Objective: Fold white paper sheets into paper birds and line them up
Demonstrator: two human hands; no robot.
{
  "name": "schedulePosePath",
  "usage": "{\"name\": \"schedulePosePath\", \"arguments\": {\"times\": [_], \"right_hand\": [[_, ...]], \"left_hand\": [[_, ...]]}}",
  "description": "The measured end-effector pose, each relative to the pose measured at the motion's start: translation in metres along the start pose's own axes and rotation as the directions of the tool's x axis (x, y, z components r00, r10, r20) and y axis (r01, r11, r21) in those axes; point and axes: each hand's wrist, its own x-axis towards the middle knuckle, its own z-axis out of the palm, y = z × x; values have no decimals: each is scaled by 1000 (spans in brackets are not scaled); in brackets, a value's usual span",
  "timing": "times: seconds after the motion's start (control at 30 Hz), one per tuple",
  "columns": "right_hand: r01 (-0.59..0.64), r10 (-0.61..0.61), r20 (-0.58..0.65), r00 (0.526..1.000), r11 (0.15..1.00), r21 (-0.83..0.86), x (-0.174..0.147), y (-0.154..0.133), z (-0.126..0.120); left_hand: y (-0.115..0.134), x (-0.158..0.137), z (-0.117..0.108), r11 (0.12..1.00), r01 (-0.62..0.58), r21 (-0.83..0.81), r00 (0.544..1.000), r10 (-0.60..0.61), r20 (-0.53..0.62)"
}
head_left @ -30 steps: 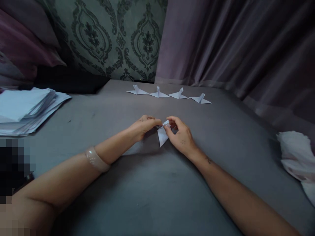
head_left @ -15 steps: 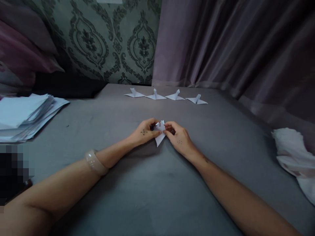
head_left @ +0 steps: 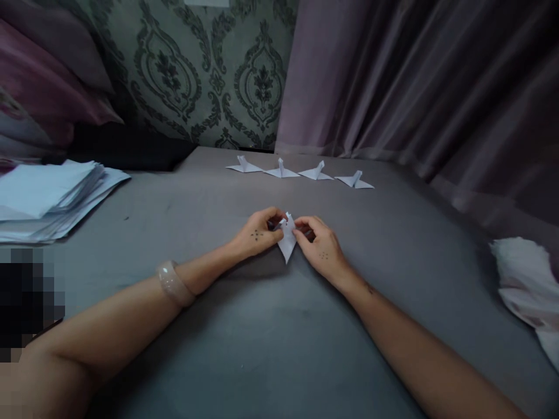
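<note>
A small folded white paper figure point(head_left: 287, 240) is pinched between my two hands, its long point hanging down towards me and two short tips sticking up at the top. My left hand point(head_left: 261, 234), with a pale bangle point(head_left: 172, 282) on its forearm, grips the left edge between thumb and fingers. On the opposite edge, the thumb and forefinger of my right hand point(head_left: 321, 244) close on the paper. Some of the fingers behind the paper are hidden. Farther back stands a row of several folded paper birds point(head_left: 280, 170), wings spread flat.
A stack of white paper sheets point(head_left: 52, 195) lies at the left, with a dark flat item point(head_left: 135, 148) behind it. Crumpled white cloth point(head_left: 524, 273) sits at the right edge. Patterned wall point(head_left: 213, 75) and purple curtain point(head_left: 349, 75) border the grey surface point(head_left: 279, 349).
The paper figure has turned slightly, its lower point swinging right and its face opening more towards me. My left thumb has drawn back a little to the left. The whole view has shifted slightly.
</note>
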Motion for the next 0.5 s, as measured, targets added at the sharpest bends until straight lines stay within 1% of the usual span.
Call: {"name": "schedulePosePath", "arguments": {"times": [0.2,0.33,0.5], "right_hand": [[-23,25,62,998,999,-27,0,5,0],[-56,60,74,995,997,-46,1,4,-1],[-65,68,69,995,997,-39,2,4,-1]], "left_hand": [[2,-1,-3,999,8,-31,1000,-8,3],[1,-1,-5,998,-8,-68,1000,8,-7],[4,-1,-7,991,-23,-130,1000,21,-15]]}}
